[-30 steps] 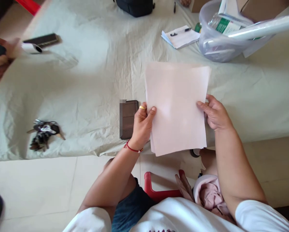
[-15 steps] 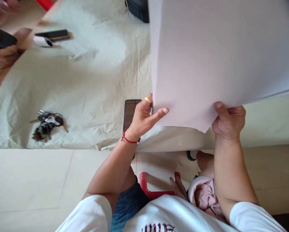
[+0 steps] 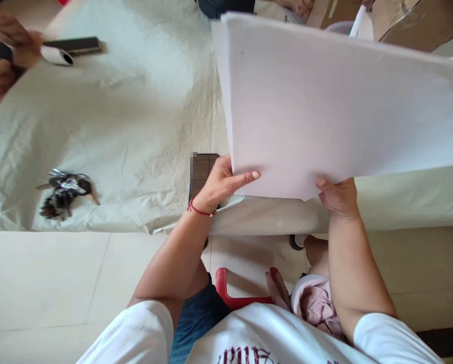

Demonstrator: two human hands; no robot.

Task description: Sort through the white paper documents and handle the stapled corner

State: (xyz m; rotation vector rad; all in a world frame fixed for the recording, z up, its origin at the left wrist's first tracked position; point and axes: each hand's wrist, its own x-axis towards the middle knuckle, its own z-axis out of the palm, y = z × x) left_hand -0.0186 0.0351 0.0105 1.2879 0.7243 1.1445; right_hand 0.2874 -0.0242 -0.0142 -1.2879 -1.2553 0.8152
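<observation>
Head view: a stack of white paper sheets (image 3: pixel 325 106) is held up off the table, tilted toward the camera and filling the upper right of the picture, its near edge low over the table's front. Left hand (image 3: pixel 219 183) grips the stack's lower left corner, thumb laid across the front of the top sheet, the other fingers curled behind; a red string bracelet (image 3: pixel 199 210) circles that wrist. Right hand (image 3: pixel 338 197) pinches the lower edge further right, thumb on the front face, fingers closed behind the sheets and mostly hidden. Sheet edges fan slightly at the left side, showing several layers. Just left of the left hand, a dark phone (image 3: pixel 201 169) lies flat on the cloth, partly covered by the hand. Table is draped in a wrinkled pale cloth (image 3: pixel 135 116). Well to the left, a bunch of keys (image 3: pixel 61 194) lies near the front edge. At the far left rim, another person's hands (image 3: pixel 2 55) show, blurred, beside a small white roll (image 3: pixel 57 55) and a dark flat bar (image 3: pixel 77 45). Behind the paper's top edge, a cardboard box (image 3: pixel 412 20) shows at the upper right. Below the table: pale floor tiles (image 3: pixel 48 283), a red stool (image 3: pixel 237 296) edge, the person's white sleeves and a pink cloth (image 3: pixel 317 306) in the lap.
</observation>
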